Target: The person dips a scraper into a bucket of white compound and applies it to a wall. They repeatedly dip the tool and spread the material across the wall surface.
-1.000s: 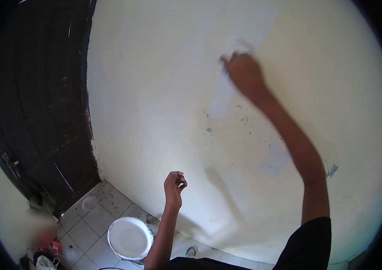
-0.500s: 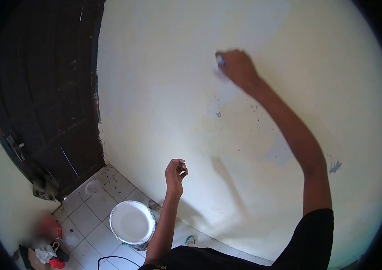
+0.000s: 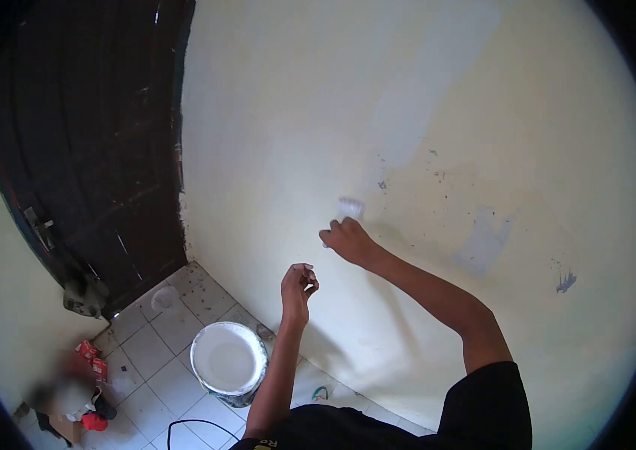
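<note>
My right hand (image 3: 349,241) is closed around the handle of a paintbrush (image 3: 350,207), whose pale bristles point up against the cream wall (image 3: 295,142). Most of the handle is hidden by the fingers. Lower and to the left, my left hand (image 3: 300,291) is raised in front of the wall, its fingers curled toward the thumb; nothing shows in it. Below it, on the floor, stands a bucket (image 3: 199,373) with white paint inside and smears on its rim. A pale grey streak (image 3: 415,97) runs down the upper wall, with dark chipped spots near its lower end.
A dark wooden door (image 3: 100,142) stands at the left. White floor tiles (image 3: 145,352) lie below, with a plastic bag (image 3: 164,298), red boxes (image 3: 91,358) and a pile of clothes at the lower left. A black cable (image 3: 202,420) curves near my body.
My right hand has swept down and slightly left along the wall with the paintbrush, now beside the left hand's height. The left hand stays nearly still. The view has shifted slightly.
</note>
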Available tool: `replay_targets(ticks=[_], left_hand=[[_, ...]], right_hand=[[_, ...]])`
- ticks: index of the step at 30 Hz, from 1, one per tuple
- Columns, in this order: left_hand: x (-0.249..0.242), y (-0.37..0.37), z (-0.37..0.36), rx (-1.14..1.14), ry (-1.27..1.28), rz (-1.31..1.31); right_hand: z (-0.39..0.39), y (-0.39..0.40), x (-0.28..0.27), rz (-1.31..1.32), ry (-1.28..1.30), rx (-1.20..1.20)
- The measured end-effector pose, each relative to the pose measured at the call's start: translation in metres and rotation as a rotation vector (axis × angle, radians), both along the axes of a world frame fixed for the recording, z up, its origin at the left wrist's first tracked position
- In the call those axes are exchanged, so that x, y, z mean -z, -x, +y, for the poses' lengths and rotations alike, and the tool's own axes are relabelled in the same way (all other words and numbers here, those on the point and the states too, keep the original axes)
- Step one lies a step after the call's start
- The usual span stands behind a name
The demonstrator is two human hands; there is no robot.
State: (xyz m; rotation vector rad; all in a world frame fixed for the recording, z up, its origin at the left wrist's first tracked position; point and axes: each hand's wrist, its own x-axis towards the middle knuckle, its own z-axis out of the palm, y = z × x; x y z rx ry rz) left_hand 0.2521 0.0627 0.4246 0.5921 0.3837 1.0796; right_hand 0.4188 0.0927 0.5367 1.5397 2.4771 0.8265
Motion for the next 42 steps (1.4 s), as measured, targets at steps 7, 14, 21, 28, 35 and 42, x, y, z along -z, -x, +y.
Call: replay_targets(ticks=[7, 14, 21, 28, 35, 42], left_hand=[[0.001, -0.004, 0.000, -0.007, 0.044, 0.014], [0.002, 0.001, 0.000, 0.061, 0.101, 0.044], [0.017, -0.001, 0.000, 0.015, 0.115, 0.071], [0.026, 0.009, 0.004, -0.064, 0.108, 0.083], [0.010, 0.006, 0.006, -0.029, 0.102, 0.081], [0.008, -0.001, 0.008, 0.015, 0.108, 0.082]], right_hand=[[0.019, -0.026, -0.150, 0.157, -0.210, 0.235], [0.004, 0.016, -0.267, -0.187, -0.799, 0.113], [0.002, -0.010, 0.008, -0.343, -0.331, 0.026], [-0.017, -0.016, 0.007, 0.232, -0.021, 0.183], [-0.014, -0.001, -0.248, -0.025, -0.641, 0.170], [0.037, 0.006, -0.138, -0.099, -0.499, -0.024]])
